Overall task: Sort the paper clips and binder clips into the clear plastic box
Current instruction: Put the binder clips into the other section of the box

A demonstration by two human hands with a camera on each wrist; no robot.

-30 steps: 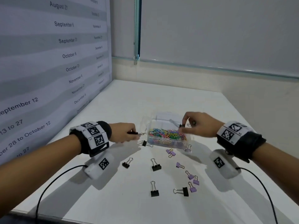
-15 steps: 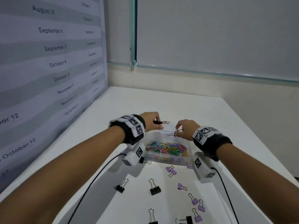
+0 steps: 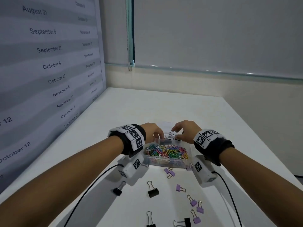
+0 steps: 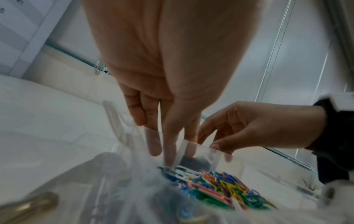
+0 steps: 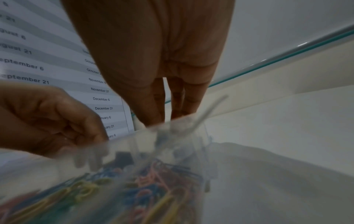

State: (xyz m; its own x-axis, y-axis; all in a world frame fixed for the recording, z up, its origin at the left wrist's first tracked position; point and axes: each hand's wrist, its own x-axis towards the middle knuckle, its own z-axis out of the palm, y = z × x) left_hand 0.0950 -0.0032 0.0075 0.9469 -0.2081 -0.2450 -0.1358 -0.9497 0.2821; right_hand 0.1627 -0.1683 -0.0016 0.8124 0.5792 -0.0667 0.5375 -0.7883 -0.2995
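Observation:
A clear plastic box [image 3: 165,161] stands mid-table, its near compartment full of coloured paper clips [image 3: 165,151]. Both hands hover over the far compartment. My left hand [image 3: 159,135] points its fingers down inside the box wall, and a black binder clip [image 4: 193,161] lies just under them, apart from the fingertips. My right hand [image 3: 176,133] has its fingers spread with nothing pinched; a binder clip's wire handles [image 3: 171,134] show below it. In the right wrist view that wire handle [image 5: 206,112] is blurred beside the straight fingers.
Loose binder clips lie on the white table in front of the box: black ones [image 3: 153,192] [image 3: 117,190] and several small purple ones [image 3: 170,172] [image 3: 193,202]. A printed wall panel [image 3: 49,63] stands at the left. The wrist cables [image 3: 91,185] trail toward the near edge.
Both hands carried binder clips from the box's sides to its far compartment, lowered there and let them go. The head view has tilted down and moved closer.

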